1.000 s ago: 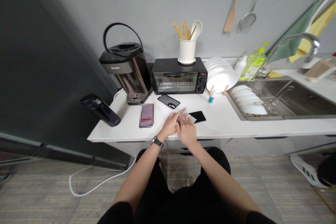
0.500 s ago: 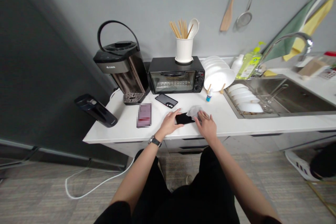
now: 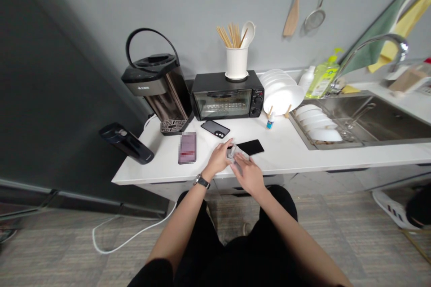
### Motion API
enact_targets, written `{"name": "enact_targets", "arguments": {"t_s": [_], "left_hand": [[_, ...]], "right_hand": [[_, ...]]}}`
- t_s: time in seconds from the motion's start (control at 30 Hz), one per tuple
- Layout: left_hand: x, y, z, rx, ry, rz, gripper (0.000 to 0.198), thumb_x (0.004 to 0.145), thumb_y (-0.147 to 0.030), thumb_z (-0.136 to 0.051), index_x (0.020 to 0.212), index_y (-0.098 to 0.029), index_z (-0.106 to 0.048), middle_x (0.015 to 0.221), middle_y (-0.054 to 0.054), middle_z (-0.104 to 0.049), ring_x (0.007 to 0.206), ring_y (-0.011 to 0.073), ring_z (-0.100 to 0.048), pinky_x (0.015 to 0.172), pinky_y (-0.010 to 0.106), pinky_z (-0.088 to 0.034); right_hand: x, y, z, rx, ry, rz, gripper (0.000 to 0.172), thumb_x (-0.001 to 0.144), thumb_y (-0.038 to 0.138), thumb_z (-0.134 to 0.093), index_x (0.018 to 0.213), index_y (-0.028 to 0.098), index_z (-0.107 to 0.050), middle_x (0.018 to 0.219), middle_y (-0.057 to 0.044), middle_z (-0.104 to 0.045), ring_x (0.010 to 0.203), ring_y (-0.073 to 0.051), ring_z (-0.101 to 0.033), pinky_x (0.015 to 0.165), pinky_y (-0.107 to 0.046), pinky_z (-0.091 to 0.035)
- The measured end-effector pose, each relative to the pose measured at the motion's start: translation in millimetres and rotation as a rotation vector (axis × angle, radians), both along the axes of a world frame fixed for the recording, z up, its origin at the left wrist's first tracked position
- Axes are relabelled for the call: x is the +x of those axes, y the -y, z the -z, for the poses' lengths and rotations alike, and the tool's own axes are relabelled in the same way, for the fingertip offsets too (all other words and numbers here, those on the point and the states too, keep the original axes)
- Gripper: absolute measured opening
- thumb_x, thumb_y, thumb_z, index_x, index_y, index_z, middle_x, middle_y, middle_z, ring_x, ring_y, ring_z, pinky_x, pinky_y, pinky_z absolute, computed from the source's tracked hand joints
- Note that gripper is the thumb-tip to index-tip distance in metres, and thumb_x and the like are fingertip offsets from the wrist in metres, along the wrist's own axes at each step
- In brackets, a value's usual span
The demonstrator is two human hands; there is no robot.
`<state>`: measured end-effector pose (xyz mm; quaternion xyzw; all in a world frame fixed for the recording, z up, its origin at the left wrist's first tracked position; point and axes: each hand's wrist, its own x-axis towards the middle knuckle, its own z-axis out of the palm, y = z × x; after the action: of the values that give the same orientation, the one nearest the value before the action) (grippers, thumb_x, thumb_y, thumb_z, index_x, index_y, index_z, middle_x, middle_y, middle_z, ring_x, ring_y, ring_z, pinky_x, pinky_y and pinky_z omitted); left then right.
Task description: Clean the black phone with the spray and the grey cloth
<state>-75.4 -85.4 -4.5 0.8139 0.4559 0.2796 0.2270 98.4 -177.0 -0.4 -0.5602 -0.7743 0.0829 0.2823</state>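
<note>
A black phone [image 3: 251,147] lies flat near the front of the white counter [image 3: 296,157]. My left hand [image 3: 220,159], with a watch on its wrist, rests at the phone's left end with the fingers curled against it. My right hand [image 3: 249,172] presses a small pale wipe [image 3: 236,154] onto the left part of the phone. A second dark phone [image 3: 215,128] lies face down in front of the toaster oven. A blurred, purplish flat thing [image 3: 187,147] lies to the left of my hands.
Along the wall stand a hot-water dispenser [image 3: 158,89], a black toaster oven [image 3: 226,96] bearing a utensil holder [image 3: 236,60], and white plates [image 3: 281,94]. A small blue-capped bottle [image 3: 270,120] stands nearby. A sink [image 3: 367,123] with bowls lies to the right; a dark flask [image 3: 126,143] overhangs the left edge.
My right hand has drawn the wipe leftward along the phone, from its right end back beside my left hand. The phone's right part now lies uncovered.
</note>
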Motion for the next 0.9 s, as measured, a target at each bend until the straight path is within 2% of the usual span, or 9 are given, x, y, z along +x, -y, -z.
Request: {"name": "enact_targets", "arguments": {"t_s": [0.13,0.23,0.33,0.43,0.53,0.67,0.77,0.9], "left_hand": [[2,0,-0.5,0.015,0.032,0.003,0.094,0.080,-0.028,-0.086,0.161,-0.026,-0.037,0.144,0.008,-0.068,0.129,0.0299,-0.058,0.114,0.049,-0.046],[3,-2,1.1,0.019,0.040,0.003,0.096,0.079,-0.033,-0.089,0.160,-0.026,-0.038,0.143,0.007,-0.068,0.130,0.0303,-0.059,0.116,0.050,-0.044],[3,-3,1.2,0.005,0.022,-0.005,0.096,0.078,-0.033,-0.090,0.159,-0.028,-0.040,0.142,0.006,-0.069,0.129,0.0305,-0.060,0.115,0.050,-0.045],[2,-3,-0.3,-0.009,0.008,-0.012,0.095,0.078,-0.034,-0.089,0.159,-0.028,-0.040,0.140,0.007,-0.069,0.128,0.0307,-0.060,0.114,0.049,-0.046],[1,-2,-1.3,-0.010,0.003,-0.025,0.088,0.082,-0.028,-0.082,0.160,-0.025,-0.040,0.141,0.010,-0.067,0.127,0.0300,-0.061,0.111,0.047,-0.049],[1,-2,-2.0,-0.014,-0.045,-0.024,0.087,0.080,-0.015,-0.077,0.159,-0.021,-0.043,0.143,0.013,-0.063,0.128,0.0304,-0.060,0.113,0.046,-0.048],[3,0,-3.5,-0.030,-0.051,-0.056,0.088,0.077,-0.015,-0.080,0.158,-0.021,-0.045,0.139,0.013,-0.066,0.125,0.0305,-0.061,0.111,0.046,-0.050],[4,2,-5.9,-0.002,-0.004,-0.020,0.093,0.078,-0.026,-0.088,0.159,-0.026,-0.043,0.141,0.009,-0.067,0.127,0.0306,-0.059,0.112,0.047,-0.047]], "right_hand": [[56,-12,8.8,0.029,0.027,0.123,0.053,0.110,0.050,-0.038,0.148,0.021,-0.061,0.156,-0.009,-0.058,0.148,-0.028,-0.052,0.124,-0.051,-0.040],[79,-36,11.1,0.043,0.054,0.223,0.057,0.109,0.053,-0.039,0.146,0.017,-0.062,0.153,-0.013,-0.061,0.146,-0.032,-0.055,0.122,-0.056,-0.040],[77,-61,8.5,0.062,0.104,0.298,0.066,0.107,0.058,-0.042,0.144,0.008,-0.062,0.146,-0.022,-0.065,0.147,-0.037,-0.052,0.122,-0.060,-0.036],[50,-73,5.3,0.069,0.135,0.261,0.073,0.105,0.061,-0.046,0.143,0.001,-0.061,0.148,-0.027,-0.061,0.150,-0.039,-0.047,0.124,-0.060,-0.032],[11,-66,3.7,0.065,0.119,0.117,0.072,0.105,0.061,-0.046,0.146,0.003,-0.059,0.153,-0.025,-0.058,0.148,-0.037,-0.051,0.125,-0.055,-0.033],[-24,-32,2.7,0.055,0.066,0.005,0.074,0.106,0.061,-0.043,0.150,0.004,-0.056,0.155,-0.024,-0.055,0.148,-0.034,-0.051,0.125,-0.051,-0.035],[-14,-7,3.3,0.022,0.021,-0.031,0.067,0.107,0.060,-0.040,0.151,0.011,-0.056,0.156,-0.018,-0.056,0.148,-0.030,-0.052,0.125,-0.050,-0.037],[34,-1,7.8,0.007,0.017,0.054,0.057,0.110,0.053,-0.037,0.151,0.020,-0.057,0.157,-0.011,-0.056,0.151,-0.028,-0.049,0.125,-0.052,-0.038]]}}
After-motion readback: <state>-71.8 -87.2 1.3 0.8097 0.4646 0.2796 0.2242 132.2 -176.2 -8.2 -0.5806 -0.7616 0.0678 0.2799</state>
